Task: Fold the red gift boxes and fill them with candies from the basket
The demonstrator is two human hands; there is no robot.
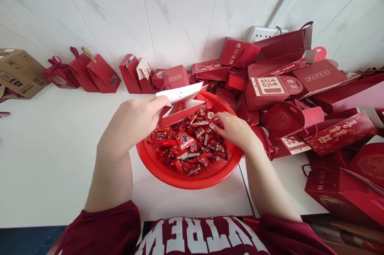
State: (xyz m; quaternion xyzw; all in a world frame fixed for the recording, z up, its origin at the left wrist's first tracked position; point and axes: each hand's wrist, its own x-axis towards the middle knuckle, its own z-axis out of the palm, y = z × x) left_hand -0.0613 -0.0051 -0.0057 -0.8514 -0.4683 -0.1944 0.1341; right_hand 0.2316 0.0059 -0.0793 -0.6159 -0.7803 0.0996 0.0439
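Left hand (132, 123) grasping an open red gift box (180, 117) above a red plastic basket (192, 184), I hold my right hand (235, 127) among its wrapped candies (192, 147); whether that hand grips one, I cannot tell. Keeping the box's mouth wide and picking candies singly, lightly, seems wisest. Beneath lies a white bench (60, 147), crowded at right with red paper boxes (270, 91); beyond, a power strip (261, 33) sits by marble-patterned wall panels (180, 15).

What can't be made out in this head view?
All in the head view:
- Red basket: floor's middle, buried under candies.
- Open red box: full contents, hidden by its front wall.
- Right hand: any grip, too small to tell.
- Cardboard box: left end, cut off by the picture edge.
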